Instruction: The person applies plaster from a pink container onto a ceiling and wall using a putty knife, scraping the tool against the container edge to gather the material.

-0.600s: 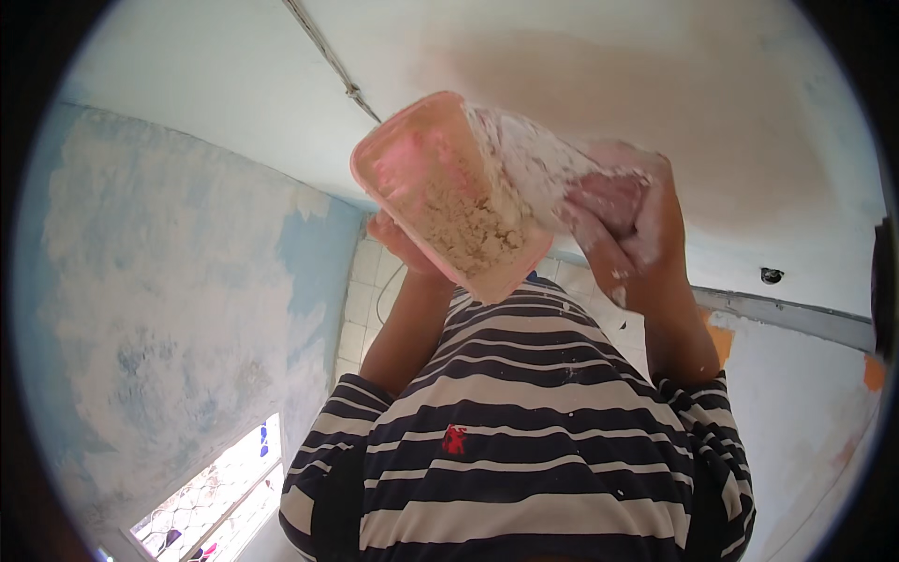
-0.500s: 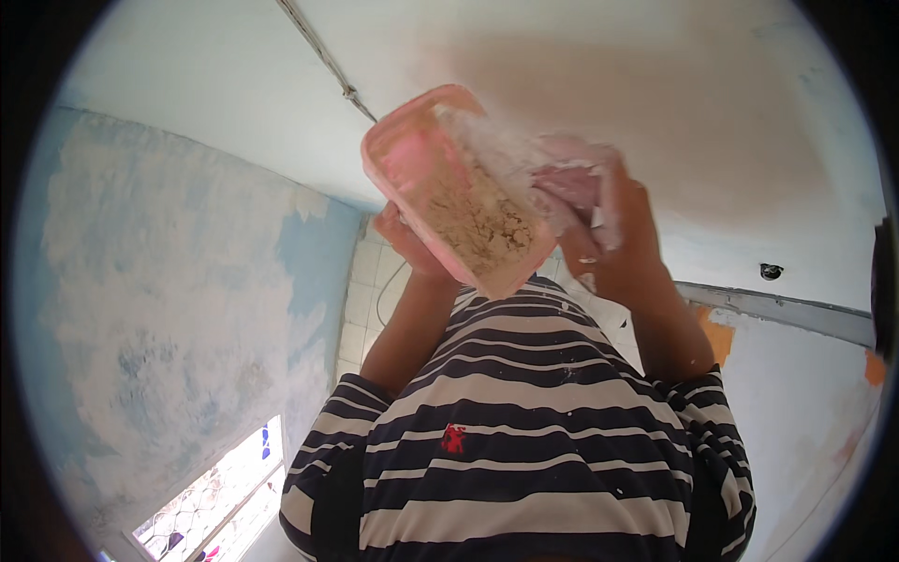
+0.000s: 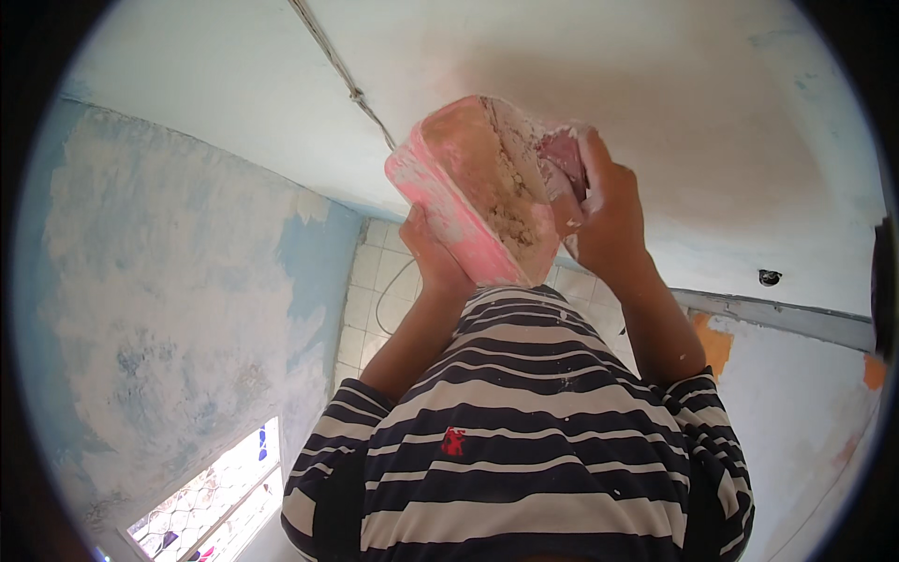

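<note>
A pink rectangular plastic tub (image 3: 440, 201), its outside smeared white, hangs tilted in front of my chest. Crumbly beige-white filler powder (image 3: 513, 192) lies inside, banked toward the right wall. My left hand (image 3: 433, 251) is closed round the tub's left side, gripping it from below. At the right rim, my right hand (image 3: 607, 211) is closed on a flat pinkish piece (image 3: 565, 159) coated in white; its exact kind is not clear. White residue covers the fingers of this hand, and some of them are hidden behind the tub's edge.
A patchy blue and white wall (image 3: 178, 253) stands at the left, with a grilled window (image 3: 211, 496) low in it. A cable (image 3: 337, 70) runs down the pale wall ahead. A round wall hole (image 3: 770, 277) shows at right. Floor tiles (image 3: 375, 272) lie below.
The tub has shifted slightly right and tipped, showing more of its left outer wall. My right hand has come in against its right rim, and the powder sits more to that side.
</note>
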A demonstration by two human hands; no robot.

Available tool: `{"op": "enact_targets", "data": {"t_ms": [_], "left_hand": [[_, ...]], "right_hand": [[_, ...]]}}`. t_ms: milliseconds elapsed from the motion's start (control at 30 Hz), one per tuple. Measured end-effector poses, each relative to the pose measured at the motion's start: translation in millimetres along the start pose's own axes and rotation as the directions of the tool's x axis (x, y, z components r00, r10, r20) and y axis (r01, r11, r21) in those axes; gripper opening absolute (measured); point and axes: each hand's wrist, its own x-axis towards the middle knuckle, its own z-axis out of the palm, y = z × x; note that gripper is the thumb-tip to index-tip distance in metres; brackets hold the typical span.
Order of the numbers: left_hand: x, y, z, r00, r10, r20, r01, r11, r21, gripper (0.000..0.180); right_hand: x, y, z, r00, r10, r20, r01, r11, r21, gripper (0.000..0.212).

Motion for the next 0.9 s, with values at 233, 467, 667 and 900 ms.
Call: {"op": "enact_targets", "data": {"t_ms": [233,467,667,900], "left_hand": [[-9.5,-5.2,-14.9,0.993,0.099,0.069,-0.11,0.979,0.173,0.065],[-22.0,-14.3,7.6,0.998,0.059,-0.022,-0.057,0.994,0.093,0.066],[-33.9,-23.4,22.1,0.994,0.1,0.054,-0.105,0.99,0.092,0.064],[-49.1,-45.5,55.8,0.999,-0.006,0.032,0.007,0.999,-0.032,0.065]], "right_hand": [[-15.3,-1.7,3.6,0.991,-0.035,0.128,0.059,0.98,-0.192,0.038],[-24.0,-9.2,-18.7,0.986,-0.16,-0.041,0.161,0.986,0.038,0.029],[-23.9,0.9,-54.3,0.99,0.039,-0.138,0.0,0.961,0.275,0.024],[-46.7,20.7,-78.7,0.999,0.011,-0.045,-0.001,0.975,0.222,0.024]]}}
